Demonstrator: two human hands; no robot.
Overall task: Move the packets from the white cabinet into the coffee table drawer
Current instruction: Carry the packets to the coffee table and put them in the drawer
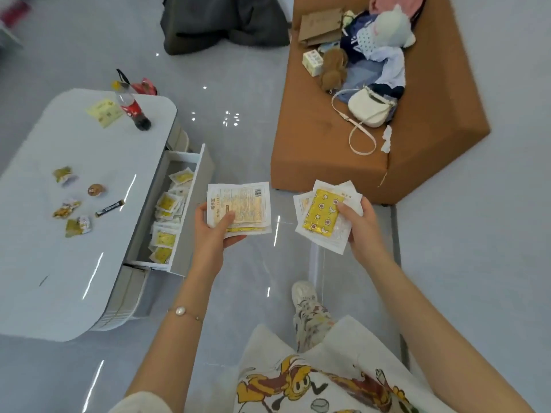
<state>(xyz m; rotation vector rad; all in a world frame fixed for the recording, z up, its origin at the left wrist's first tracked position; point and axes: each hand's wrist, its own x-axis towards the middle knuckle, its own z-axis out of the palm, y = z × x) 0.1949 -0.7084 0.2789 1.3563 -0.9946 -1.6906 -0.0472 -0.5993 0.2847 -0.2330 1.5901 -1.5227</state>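
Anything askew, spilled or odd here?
Nothing looks spilled or damaged. The packets in the open drawer lie jumbled, overlapping at mixed angles rather than stacked. Crumpled wrappers are scattered across the table.

packet (238, 205): print + barcode, too blurry to read | bottle label (131, 108): illegible

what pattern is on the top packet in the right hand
Yellow with stars and moons on the top packet, inside a white border; the head view shows it.
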